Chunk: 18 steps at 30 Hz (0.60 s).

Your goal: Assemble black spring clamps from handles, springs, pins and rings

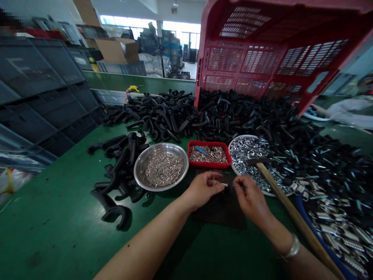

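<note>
My left hand is closed in a pinch on a small silver metal part over a dark mat. My right hand is closed in a pinch just right of that part; what it holds is too small to name. Right behind the hands stand a round steel bowl of small metal pieces, a red tray of thin pins and a steel dish of shiny metal rings. A wooden-handled hammer lies across that dish, right of my right hand.
A heap of black plastic hook-shaped parts covers the back and right of the green table. A tipped red crate stands over the heap. Dark grey crates are stacked at left. Metal-capped parts lie at right.
</note>
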Each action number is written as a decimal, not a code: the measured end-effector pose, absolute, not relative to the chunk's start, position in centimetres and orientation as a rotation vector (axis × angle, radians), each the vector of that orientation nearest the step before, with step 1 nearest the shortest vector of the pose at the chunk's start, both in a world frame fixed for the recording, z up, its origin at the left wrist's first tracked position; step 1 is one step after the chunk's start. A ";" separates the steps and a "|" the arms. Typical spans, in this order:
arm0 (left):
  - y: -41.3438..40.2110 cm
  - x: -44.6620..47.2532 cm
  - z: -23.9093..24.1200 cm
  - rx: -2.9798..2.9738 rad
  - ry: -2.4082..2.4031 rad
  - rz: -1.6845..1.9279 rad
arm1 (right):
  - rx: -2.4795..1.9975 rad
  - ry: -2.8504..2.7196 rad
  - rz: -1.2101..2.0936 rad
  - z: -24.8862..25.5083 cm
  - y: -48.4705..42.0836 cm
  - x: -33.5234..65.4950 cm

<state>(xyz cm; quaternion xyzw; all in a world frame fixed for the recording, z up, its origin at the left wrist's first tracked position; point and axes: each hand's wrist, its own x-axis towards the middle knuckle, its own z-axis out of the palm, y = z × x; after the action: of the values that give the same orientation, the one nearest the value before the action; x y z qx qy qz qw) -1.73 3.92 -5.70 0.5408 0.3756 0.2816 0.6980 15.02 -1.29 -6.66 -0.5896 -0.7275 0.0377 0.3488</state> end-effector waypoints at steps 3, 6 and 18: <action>4.5 -2.2 -5.9 1.676 1.096 0.759 | -1.614 -2.013 -0.070 -8.0 -0.7 16.2; 4.7 -2.6 -6.0 2.005 1.295 0.658 | -1.652 -2.090 -0.077 -8.9 -0.3 16.5; 4.3 -2.6 -6.0 2.316 1.421 0.532 | -1.638 -2.044 -0.119 -9.4 0.0 16.6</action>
<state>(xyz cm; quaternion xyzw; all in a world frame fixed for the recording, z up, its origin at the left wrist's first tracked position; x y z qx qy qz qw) -2.62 4.30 -5.96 0.8219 0.5043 0.1890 0.1855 16.58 -0.03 -9.39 -0.6037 -0.7535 -0.0438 0.2568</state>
